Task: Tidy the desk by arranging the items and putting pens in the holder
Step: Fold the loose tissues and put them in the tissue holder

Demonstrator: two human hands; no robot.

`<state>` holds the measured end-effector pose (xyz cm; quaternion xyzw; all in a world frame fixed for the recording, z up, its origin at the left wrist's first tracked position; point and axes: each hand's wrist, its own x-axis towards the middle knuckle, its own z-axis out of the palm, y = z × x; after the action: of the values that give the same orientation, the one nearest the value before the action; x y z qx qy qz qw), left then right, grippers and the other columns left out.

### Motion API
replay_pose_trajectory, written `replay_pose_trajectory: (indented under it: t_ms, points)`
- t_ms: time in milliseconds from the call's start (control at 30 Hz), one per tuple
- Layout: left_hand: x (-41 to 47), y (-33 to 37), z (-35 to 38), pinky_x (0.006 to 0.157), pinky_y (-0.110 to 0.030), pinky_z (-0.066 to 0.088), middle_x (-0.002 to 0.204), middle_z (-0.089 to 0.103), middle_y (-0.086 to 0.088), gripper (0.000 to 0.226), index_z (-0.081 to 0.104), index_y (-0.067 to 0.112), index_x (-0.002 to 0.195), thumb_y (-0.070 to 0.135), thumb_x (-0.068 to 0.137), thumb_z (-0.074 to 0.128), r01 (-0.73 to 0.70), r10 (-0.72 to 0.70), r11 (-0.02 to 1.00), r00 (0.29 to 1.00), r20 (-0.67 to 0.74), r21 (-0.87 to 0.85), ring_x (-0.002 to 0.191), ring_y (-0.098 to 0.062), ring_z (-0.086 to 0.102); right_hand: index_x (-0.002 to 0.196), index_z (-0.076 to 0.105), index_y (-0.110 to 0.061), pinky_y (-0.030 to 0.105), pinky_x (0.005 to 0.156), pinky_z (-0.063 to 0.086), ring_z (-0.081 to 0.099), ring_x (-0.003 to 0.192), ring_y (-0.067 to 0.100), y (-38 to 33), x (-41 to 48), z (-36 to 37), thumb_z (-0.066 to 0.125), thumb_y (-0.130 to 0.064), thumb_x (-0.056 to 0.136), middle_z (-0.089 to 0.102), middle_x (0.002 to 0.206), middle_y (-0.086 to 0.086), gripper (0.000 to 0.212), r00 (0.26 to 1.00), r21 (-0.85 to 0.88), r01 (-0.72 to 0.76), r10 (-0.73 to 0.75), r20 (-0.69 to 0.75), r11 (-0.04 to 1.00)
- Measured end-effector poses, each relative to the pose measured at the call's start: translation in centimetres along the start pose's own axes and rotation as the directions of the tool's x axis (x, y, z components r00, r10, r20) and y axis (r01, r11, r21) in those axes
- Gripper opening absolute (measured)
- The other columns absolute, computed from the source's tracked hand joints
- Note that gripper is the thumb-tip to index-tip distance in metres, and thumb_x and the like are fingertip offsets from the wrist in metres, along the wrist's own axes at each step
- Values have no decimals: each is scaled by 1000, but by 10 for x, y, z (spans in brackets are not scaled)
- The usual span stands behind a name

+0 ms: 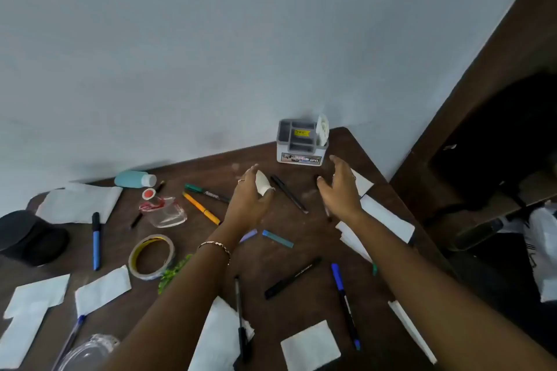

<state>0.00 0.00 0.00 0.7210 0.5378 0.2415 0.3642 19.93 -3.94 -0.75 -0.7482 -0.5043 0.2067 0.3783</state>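
A grey and white pen holder (301, 141) stands at the desk's far corner by the wall, with white paper in its right slot. My left hand (248, 197) hovers above the desk middle, fingers curled around a small white object (262, 182). My right hand (340, 187) is raised just below the holder, fingers spread and empty. Between my hands lies a black pen (289, 194). A green marker (206, 192) and a yellow pen (201, 208) lie left of my left hand. Nearer me lie a black marker (292, 278), a blue pen (345, 304) and another black pen (241, 319).
Paper scraps are scattered over the brown desk (271, 262). A tape roll (151, 256), a clear wrapper (165, 212), a teal bottle (134, 179), a blue marker (96, 239) and a black object (30, 238) sit left. Dark furniture (497, 144) stands right of the desk edge.
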Motion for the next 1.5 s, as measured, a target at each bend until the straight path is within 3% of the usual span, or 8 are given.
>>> replay_pose_trajectory:
  t_ms: [367,433,533,667,867,1200,1333,1500]
  points:
    - [113,12,24,116,-38,27,152,36,-9,67,26,16,150,4,87,45,248,-242,968,965,101,-43,141,-29,33,151,21,-11,34,112,33,31,141,23,39,99,-10,44,0,96,27,156,7,60,915,215,-329,253,315,920]
    - [128,11,34,110,-45,36,146,43,-16,71,20,16,151,5,85,44,306,-292,942,950,113,-135,133,-38,41,151,20,-11,30,108,33,32,140,21,42,108,-9,45,0,96,28,156,4,61,906,236,-337,246,346,911]
    - [136,18,47,81,-28,48,120,58,-6,62,31,7,144,-5,86,49,353,-321,891,935,153,-285,104,-26,61,148,29,-11,22,96,38,42,124,8,44,114,-10,48,2,94,45,135,-6,58,902,298,-312,183,391,902]
    - [144,2,64,98,-39,49,120,65,0,53,53,20,124,8,74,61,317,-280,862,948,150,-395,111,-19,62,147,31,-17,19,89,41,50,112,6,50,120,-2,56,-4,93,51,123,-9,61,902,328,-271,120,414,905]
    - [127,5,71,96,-33,49,119,65,-3,45,54,15,121,-5,81,50,318,-339,802,939,53,-506,109,-16,61,145,33,-14,32,98,49,59,108,12,58,118,1,61,-8,91,56,129,-1,61,918,324,-263,131,375,909]
    - [103,-6,83,95,-40,52,123,64,-7,67,43,9,138,18,74,60,374,-370,793,923,108,-481,108,-22,64,146,32,-12,22,93,46,54,115,10,61,110,-14,55,-6,93,53,127,-3,58,901,261,-245,120,416,934]
    - [75,16,90,90,-38,50,123,59,-10,52,45,9,131,18,81,57,339,-370,875,929,-27,-346,107,-23,58,149,24,-12,23,97,40,43,132,18,73,99,-34,52,1,92,39,149,4,65,900,169,-227,140,412,959]
    - [24,35,128,85,-38,48,118,51,-18,37,52,5,117,16,82,59,245,-253,964,964,-76,-102,103,-30,54,135,46,-17,27,97,45,52,117,12,112,51,-76,60,-9,91,54,128,-3,47,932,54,-257,232,279,965]
